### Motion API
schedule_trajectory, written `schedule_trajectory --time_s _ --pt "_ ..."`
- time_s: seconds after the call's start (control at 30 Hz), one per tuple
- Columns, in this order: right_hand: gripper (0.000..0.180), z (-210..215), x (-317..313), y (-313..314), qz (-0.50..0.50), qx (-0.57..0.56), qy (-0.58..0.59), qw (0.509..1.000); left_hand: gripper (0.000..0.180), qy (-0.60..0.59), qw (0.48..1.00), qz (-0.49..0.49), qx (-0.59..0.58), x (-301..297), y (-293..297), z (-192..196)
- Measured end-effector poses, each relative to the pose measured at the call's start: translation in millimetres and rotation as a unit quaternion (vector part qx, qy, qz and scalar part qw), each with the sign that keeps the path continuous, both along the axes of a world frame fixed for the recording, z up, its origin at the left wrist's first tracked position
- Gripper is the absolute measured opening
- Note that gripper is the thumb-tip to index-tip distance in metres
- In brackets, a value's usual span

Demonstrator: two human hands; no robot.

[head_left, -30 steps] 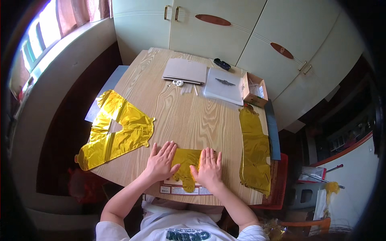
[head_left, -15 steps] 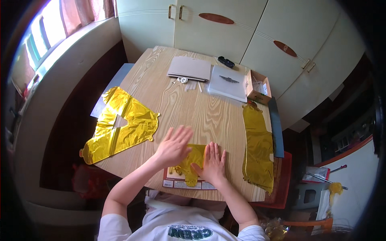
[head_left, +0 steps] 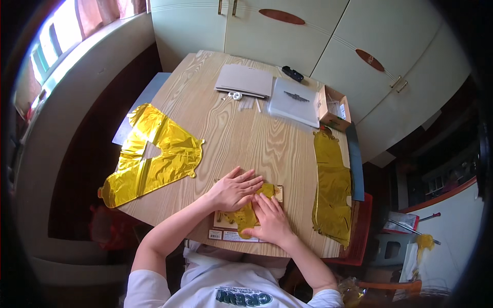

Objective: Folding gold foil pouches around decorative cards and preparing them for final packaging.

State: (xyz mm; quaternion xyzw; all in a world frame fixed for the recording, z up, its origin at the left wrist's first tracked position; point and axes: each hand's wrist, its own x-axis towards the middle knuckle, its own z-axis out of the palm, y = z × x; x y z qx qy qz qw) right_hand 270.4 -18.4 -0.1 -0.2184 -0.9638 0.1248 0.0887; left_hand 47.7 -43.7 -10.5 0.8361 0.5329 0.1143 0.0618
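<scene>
Head view showed both hands flat and open, fingers together, gripping nothing. Left hand (head_left: 234,189) pressed palm-down on a small crumpled gold foil balloon (head_left: 248,211); right hand (head_left: 271,219) lay just beside it on the same foil. That foil sat on a printed card (head_left: 224,232) at the near edge of the wooden table (head_left: 246,133), wrinkled, flattened and partly covered by both palms.
</scene>
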Motion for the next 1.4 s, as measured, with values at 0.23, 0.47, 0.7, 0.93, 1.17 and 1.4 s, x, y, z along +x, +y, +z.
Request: schedule_trajectory --time_s 0.23,0.47,0.7,0.93,1.17,1.4 --pt "0.069 3.9 -11.0 2.9 -0.028 0.003 0.024 0.999 0.061 -0.029 0.999 -0.001 -0.034 -1.3 1.4 3.5" --pt "0.028 8.9 -32.1 21.7 -0.058 0.058 0.102 0.991 0.063 -0.092 0.988 -0.006 -0.122 -7.9 7.1 7.5" --pt "0.012 16.1 -29.7 32.7 0.075 0.285 0.121 0.948 0.067 -0.139 0.98 0.005 -0.141 -8.7 6.1 11.6" --pt "0.02 14.6 -21.7 24.2 0.085 0.206 0.129 0.966 0.069 -0.129 0.983 0.001 -0.134 -8.5 6.9 7.4" --pt "0.008 14.2 -22.3 24.8 0.08 0.252 0.151 0.952 0.068 -0.115 0.984 0.0 -0.138 -9.2 6.6 8.7" --pt "0.012 12.8 -15.6 13.6 0.109 0.211 0.129 0.963 0.066 -0.107 0.986 0.006 -0.13 -6.9 6.7 7.8"
